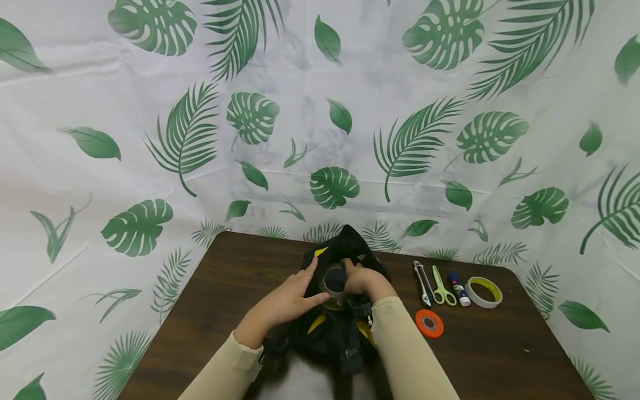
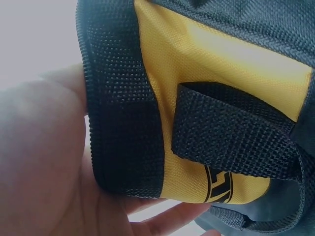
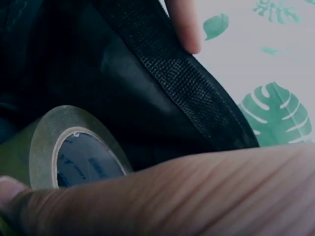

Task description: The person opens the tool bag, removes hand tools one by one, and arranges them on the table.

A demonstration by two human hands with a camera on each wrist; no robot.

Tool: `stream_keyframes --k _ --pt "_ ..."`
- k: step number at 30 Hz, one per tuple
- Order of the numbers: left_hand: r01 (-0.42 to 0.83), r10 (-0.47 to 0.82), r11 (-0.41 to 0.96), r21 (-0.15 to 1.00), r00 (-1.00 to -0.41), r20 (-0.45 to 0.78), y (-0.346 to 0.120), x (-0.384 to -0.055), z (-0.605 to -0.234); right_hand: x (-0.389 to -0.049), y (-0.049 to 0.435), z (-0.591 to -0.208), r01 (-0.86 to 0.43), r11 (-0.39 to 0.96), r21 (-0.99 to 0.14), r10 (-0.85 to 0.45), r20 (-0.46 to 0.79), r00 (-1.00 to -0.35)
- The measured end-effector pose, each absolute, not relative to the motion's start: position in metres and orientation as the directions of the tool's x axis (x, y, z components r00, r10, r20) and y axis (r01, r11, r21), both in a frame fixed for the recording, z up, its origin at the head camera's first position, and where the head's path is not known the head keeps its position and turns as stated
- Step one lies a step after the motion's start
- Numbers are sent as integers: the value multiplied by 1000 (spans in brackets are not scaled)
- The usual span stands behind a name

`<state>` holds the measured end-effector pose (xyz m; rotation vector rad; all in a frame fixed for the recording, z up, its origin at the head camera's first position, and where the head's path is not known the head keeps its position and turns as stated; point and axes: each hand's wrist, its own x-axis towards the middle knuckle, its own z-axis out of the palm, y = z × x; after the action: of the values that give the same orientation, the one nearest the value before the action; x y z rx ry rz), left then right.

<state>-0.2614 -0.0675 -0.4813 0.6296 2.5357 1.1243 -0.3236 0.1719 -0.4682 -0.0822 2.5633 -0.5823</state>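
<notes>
A black tool bag with yellow panels (image 2: 221,44) stands at the table's back middle. My left hand (image 1: 287,305) holds its left side; in the left wrist view its fingers pass behind the bag's black-edged side. A wide roll of clear tape (image 3: 42,147) with a pale core is at the bag's mouth, dark lining behind it. My right hand (image 1: 367,281) grips that roll, the thumb (image 3: 12,191) against its side. One right fingertip (image 3: 189,37) touches the bag's rim. The inside of the bag is mostly hidden.
Right of the bag lie a utility knife (image 1: 423,283), light green scissors (image 1: 441,289), a glue stick (image 1: 459,289), a white tape roll (image 1: 472,297) and an orange disc-shaped roll (image 1: 423,329). A leaf-print cloth (image 1: 300,139) hangs behind the brown table (image 1: 235,266).
</notes>
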Motion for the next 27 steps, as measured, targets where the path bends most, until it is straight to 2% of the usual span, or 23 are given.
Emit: stream_keyframes --k 7,15,27 --pt "264 505 608 749 -857 -107 -69 -261 -482 -324 169 -474 48 910 -412 -165 -466 -869" --pt "274 510 594 757 -855 -91 -68 -262 -478 -322 169 -472 -22 897 -441 -211 -386 -898" --pt "245 501 587 771 -858 -109 -66 -263 -478 -316 175 -451 -109 835 -540 -247 -191 -950"
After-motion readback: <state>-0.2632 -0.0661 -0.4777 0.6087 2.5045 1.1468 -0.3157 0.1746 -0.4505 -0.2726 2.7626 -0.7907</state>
